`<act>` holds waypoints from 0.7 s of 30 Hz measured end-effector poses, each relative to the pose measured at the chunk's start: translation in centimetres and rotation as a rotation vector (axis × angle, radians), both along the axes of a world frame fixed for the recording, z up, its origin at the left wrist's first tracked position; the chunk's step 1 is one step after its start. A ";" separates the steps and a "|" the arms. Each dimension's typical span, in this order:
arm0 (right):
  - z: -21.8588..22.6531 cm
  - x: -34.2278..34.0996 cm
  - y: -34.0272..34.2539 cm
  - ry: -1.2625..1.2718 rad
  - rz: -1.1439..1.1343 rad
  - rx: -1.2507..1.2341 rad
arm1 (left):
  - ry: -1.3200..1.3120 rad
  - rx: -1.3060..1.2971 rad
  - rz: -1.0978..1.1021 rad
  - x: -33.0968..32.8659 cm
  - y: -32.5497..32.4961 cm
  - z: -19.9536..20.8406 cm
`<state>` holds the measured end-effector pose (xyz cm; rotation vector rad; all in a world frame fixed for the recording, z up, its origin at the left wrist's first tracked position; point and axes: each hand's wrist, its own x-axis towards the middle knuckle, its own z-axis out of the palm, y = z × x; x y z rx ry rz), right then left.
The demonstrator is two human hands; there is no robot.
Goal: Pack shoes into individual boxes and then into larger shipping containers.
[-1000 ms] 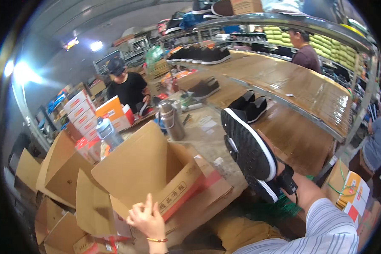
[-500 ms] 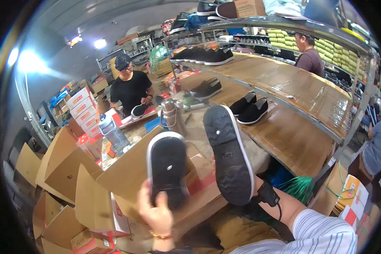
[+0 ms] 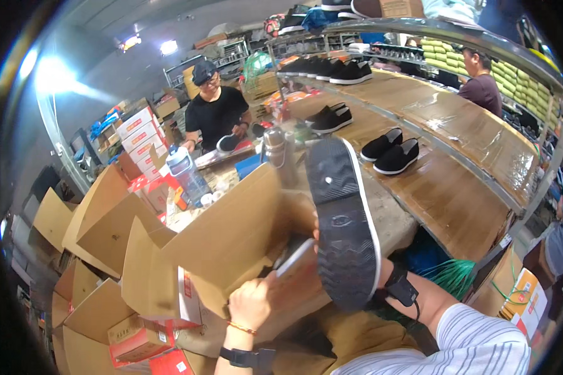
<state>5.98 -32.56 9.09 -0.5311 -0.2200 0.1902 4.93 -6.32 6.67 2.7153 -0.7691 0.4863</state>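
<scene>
In my right hand [image 3: 316, 227], mostly hidden behind it, a black cloth shoe [image 3: 341, 228] is held up with its dark treaded sole toward me and a white edge around it. A few fingertips show at its left side. My left hand [image 3: 250, 304] is closed on a second shoe [image 3: 295, 257], turned so mainly its white sole edge shows. That shoe is beside an open cardboard carton [image 3: 231, 228], whose tall flap stands behind it; part of the shoe is hidden.
More open cartons [image 3: 97, 312] crowd the lower left. A blue-capped water bottle [image 3: 187, 175] and a metal flask [image 3: 281, 153] stand on the table. Pairs of black shoes [image 3: 391, 152] line the rack at right. A co-worker [image 3: 217, 112] holding a shoe is across the table.
My left hand has turned its shoe from sole-facing to edge-on and moved it right, toward the other shoe. The right-hand shoe stays raised. The whole view has shifted slightly.
</scene>
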 end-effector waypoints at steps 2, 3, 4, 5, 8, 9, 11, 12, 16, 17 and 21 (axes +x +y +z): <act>2.9 0.5 1.3 -0.330 -0.333 -0.323 | 0.036 -0.074 -0.053 -0.8 -1.7 0.4; 3.4 1.8 2.0 -0.531 -0.591 -0.645 | -0.008 -0.081 -0.090 -0.8 -2.1 -0.3; 4.4 2.3 2.7 -0.813 -0.858 -1.004 | -0.084 0.013 -0.045 -0.9 -2.5 -0.9; 4.3 3.6 4.1 -1.041 -1.011 -1.095 | -0.055 0.001 -0.009 -1.0 -2.7 -1.0; 0.9 6.4 4.7 -1.444 -0.757 -1.406 | -0.227 0.062 -0.089 -0.7 -2.0 -1.1; -0.5 6.3 4.1 -1.448 -0.586 -1.445 | -0.235 0.036 -0.160 -1.0 -1.5 0.1; 0.6 5.8 1.9 -1.263 -0.625 -1.460 | -0.440 -0.122 -0.094 -1.7 0.0 3.5; 1.4 6.0 0.4 -1.216 -0.762 -1.443 | -0.469 -0.140 0.006 -1.4 1.8 3.7; 0.7 8.0 -3.7 -0.552 -0.827 -1.579 | -0.107 -0.788 0.368 1.8 9.6 -1.0; 0.4 8.6 -3.4 -0.242 -0.727 -1.578 | -0.030 -0.869 0.393 2.7 10.5 -3.0; -5.2 6.6 1.7 -0.363 -0.726 -1.792 | 0.163 -0.842 0.361 3.8 6.0 -6.8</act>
